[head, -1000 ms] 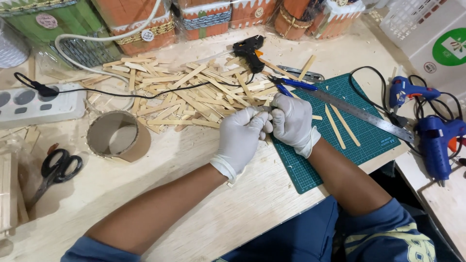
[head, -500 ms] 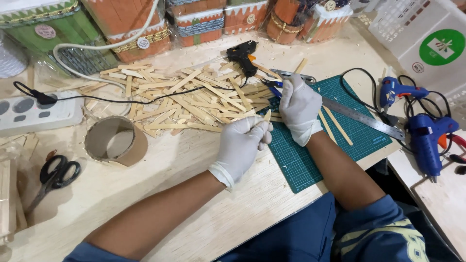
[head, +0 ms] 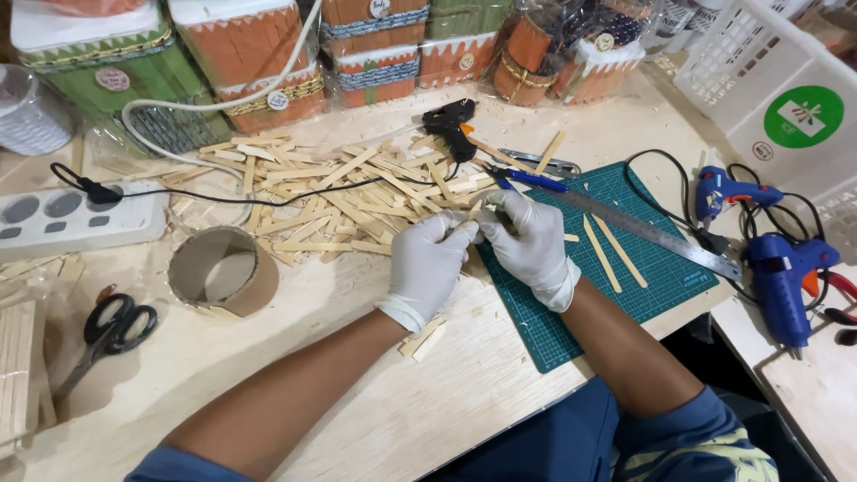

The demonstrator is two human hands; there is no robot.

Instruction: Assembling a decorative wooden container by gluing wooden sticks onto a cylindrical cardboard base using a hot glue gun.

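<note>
2 gloved hands, left hand (head: 428, 268) and right hand (head: 533, 243), pinch wooden stick (head: 475, 212); white basket (head: 759, 85) contents unseen

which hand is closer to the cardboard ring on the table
Left. The left hand is just right of the cardboard ring, with bare table between them. The right hand is farther right, over the edge of the green cutting mat.

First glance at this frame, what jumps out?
Two white-gloved hands, left hand and right hand, meet at mid-bench, pinching a small wooden stick between them. Behind them sprawls a heap of flat wooden sticks, with a black glue gun at its far edge. To the right lies a green cutting mat bearing a steel ruler.
</note>
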